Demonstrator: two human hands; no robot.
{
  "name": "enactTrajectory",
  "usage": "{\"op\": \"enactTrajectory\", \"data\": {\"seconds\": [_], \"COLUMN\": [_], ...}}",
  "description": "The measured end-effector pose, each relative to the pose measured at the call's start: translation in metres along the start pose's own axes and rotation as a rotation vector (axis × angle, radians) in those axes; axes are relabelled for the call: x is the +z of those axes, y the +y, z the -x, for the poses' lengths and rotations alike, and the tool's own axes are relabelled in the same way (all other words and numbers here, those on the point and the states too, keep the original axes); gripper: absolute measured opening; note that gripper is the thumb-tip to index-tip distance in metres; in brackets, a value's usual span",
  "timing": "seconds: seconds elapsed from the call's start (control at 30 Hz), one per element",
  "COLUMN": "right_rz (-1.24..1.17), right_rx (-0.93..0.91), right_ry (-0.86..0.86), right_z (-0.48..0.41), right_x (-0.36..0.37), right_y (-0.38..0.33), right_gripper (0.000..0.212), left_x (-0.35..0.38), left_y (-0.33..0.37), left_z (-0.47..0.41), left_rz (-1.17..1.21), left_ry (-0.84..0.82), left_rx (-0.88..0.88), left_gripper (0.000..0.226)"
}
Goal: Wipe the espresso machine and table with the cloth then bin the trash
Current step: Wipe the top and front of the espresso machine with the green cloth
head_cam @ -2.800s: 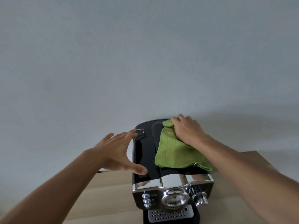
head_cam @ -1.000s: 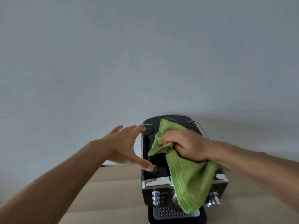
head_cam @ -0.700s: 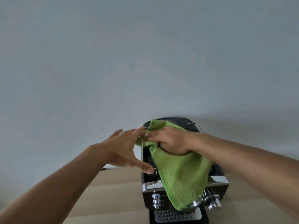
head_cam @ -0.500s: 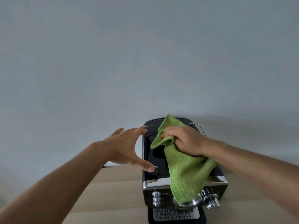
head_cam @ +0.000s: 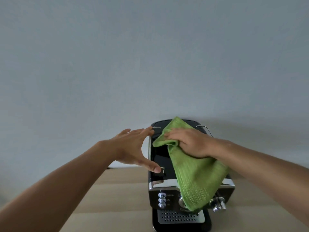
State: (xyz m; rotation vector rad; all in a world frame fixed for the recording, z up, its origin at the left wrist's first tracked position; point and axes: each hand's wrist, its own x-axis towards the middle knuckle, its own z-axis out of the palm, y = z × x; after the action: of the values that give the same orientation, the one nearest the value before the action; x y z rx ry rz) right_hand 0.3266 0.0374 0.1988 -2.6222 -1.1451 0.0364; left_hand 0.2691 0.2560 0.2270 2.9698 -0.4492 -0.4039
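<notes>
My right grip [head_cam: 189, 143] is clamped on the green cloth [head_cam: 197, 178]; my left grip [head_cam: 133, 148], spread wide, braces the espresso machine [head_cam: 158, 158].

Light wooden table [head_cam: 117, 190], plain top, set against a grey wall [head_cam: 150, 56]. Bears one black-and-chrome espresso machine [head_cam: 158, 158], standing upright.

This is looking like a plain coffee corner in a home or small office. A black and chrome espresso machine [head_cam: 189, 178] is sitting on a pale wooden table [head_cam: 117, 195], which is standing against a bare grey wall [head_cam: 150, 56].
</notes>
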Motion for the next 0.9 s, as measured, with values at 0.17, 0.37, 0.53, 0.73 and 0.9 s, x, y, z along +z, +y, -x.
{"op": "enactTrajectory", "data": {"seconds": [0.17,0.37,0.53,0.73,0.9], "right_rz": [-0.158,-0.042,0.062,0.015,0.221], "right_rx": [-0.043,-0.201,-0.135,-0.005,-0.008], "right_ry": [-0.062,-0.324,-0.181,0.080,0.504], "right_z": [0.040,0.016,-0.006,0.056,0.085], "right_x": [-0.006,0.001,0.007,0.004,0.055], "right_y": [-0.016,-0.035,-0.031,-0.032,-0.077], "right_gripper": [0.062,0.061,0.051,0.062,0.039], "left_x": [0.000,0.001,0.002,0.002,0.002], "left_y": [0.000,0.000,-0.002,-0.004,-0.007], "left_z": [0.000,0.001,-0.003,-0.004,-0.005], "left_rz": [0.017,0.009,0.009,0.013,0.002], "left_ry": [-0.003,0.015,-0.002,-0.018,-0.029], "left_rx": [0.006,0.026,0.015,0.012,0.029], "left_gripper": [0.130,0.129,0.132,0.132,0.129]}}
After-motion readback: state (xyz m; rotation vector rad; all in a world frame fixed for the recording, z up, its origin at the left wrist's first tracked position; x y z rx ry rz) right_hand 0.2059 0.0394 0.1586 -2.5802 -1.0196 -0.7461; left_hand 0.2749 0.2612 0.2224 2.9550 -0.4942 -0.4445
